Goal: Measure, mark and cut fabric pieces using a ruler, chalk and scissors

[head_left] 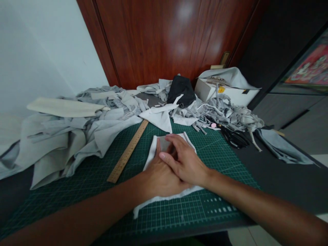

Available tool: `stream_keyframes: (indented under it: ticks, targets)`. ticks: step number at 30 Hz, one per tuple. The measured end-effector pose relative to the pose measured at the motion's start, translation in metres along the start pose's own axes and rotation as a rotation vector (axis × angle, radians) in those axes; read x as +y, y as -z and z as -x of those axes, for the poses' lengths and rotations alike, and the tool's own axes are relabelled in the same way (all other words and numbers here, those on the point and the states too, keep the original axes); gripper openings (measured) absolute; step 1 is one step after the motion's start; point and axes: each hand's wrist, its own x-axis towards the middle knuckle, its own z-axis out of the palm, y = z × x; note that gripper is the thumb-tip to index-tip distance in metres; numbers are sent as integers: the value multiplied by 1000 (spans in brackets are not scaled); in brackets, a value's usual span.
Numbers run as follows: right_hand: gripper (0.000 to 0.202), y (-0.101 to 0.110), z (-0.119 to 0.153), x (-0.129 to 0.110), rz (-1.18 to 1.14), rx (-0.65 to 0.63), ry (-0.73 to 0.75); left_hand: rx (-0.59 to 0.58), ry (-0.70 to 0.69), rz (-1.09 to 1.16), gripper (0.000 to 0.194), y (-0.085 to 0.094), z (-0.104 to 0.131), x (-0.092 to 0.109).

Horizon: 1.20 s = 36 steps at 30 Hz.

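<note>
A piece of white fabric point(151, 155) lies flat on the green cutting mat point(89, 174), with a small grey piece point(164, 143) on top of it. My left hand point(156, 177) rests flat on the white fabric. My right hand point(183, 159) lies partly over the left hand, fingers stretched onto the grey piece. Both hands press down on the cloth; neither closes around anything.
A wooden ruler point(128, 152) lies diagonally left of the fabric. Piles of grey cloth point(66, 136) fill the left and back. Black scissors point(234, 138) lie at right beside grey scraps point(225, 112). A white box point(225, 90) and black cloth point(180, 89) stand behind.
</note>
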Motion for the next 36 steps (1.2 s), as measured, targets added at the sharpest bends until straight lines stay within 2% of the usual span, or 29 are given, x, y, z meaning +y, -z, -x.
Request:
stream_keyframes:
  ticks: [2, 5, 10, 16, 21, 27, 32, 36]
  targets:
    - [70, -5, 3, 7, 64, -38, 26, -32, -22, -47, 71, 7, 11, -3]
    - [86, -2, 8, 12, 180, -156, 32, -77, 23, -128, 94, 22, 25, -9]
    - [95, 12, 13, 16, 379, -360, 40, -115, -24, -162, 74, 40, 41, -24]
    - [114, 34, 17, 30, 457, -536, 3, -74, -32, -262, 71, 51, 56, -55]
    - [128, 44, 23, 37, 469, -540, -40, -55, 15, -319, 64, 59, 63, -79]
    - [135, 43, 27, 27, 499, -575, -147, -64, 62, -372, 56, 65, 63, -95]
    - [132, 35, 36, 27, 558, -436, -142, -40, 89, -391, 53, 71, 56, -102]
    - [112, 36, 39, 26, 613, -320, 11, -23, 66, -426, 50, 77, 51, -105]
